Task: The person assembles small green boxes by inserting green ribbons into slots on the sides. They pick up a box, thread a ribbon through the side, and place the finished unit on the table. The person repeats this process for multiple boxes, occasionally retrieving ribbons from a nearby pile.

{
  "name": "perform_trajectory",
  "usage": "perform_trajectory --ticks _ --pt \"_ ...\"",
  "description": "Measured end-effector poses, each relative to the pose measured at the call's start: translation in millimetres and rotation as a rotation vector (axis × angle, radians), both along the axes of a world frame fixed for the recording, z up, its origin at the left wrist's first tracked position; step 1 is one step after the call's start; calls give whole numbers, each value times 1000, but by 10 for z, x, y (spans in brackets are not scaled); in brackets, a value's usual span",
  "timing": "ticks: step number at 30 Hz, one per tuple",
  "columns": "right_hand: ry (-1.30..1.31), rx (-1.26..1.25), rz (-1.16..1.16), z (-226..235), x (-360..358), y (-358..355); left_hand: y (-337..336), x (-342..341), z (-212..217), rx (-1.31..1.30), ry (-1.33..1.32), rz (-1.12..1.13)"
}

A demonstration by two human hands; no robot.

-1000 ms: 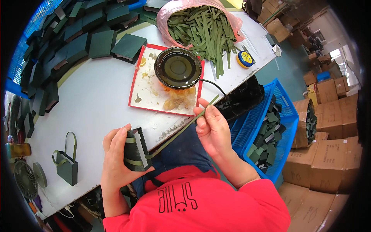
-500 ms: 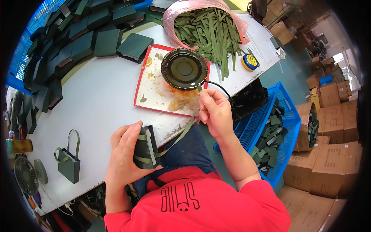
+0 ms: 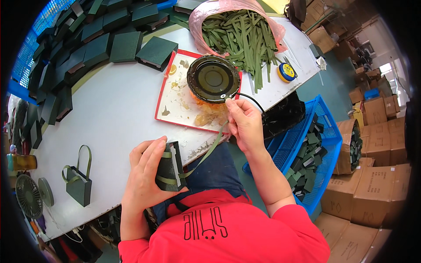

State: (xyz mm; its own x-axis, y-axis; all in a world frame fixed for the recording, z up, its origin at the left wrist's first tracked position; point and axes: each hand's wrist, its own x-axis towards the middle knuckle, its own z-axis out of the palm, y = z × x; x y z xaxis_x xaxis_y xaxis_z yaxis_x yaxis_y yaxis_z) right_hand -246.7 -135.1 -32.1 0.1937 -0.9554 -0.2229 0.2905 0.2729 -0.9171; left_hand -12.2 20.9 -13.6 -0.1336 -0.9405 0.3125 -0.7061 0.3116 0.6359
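My left hand is closed round a small dark green box near the table's front edge. A green ribbon wraps the box and runs up to my right hand, which pinches its free end. The pinched fingers are at the near rim of a round black pot with dark, shiny liquid in it. Whether the ribbon's tip touches the liquid is hidden by my fingers. Beneath the pot lies a white tray with a red rim, stained with amber drips.
On the table, a small green bag-like box with ribbon handles stands at left. Many green boxes crowd the far left. A pink bag spills green ribbons. A blue crate of small boxes and cartons stand at right.
The ribbon end in my right hand has come up slightly to the pot's rim. The box in my left hand has shifted a little right in the picture, as has the scene.
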Motion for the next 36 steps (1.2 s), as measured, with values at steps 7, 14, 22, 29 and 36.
perform_trajectory --ticks 7,14,22,29,36 --pt "-12 43 35 -18 -34 -38 -6 -23 10 6 43 13" --pt "-74 45 -17 101 -38 156 -12 -20 67 68 65 47" --pt "80 97 579 437 20 538 -117 16 182 94 159 -81" --pt "174 127 699 421 154 532 -139 -2 109 -12 212 -166" --pt "195 88 717 351 176 498 -128 -3 118 -20 212 -167"
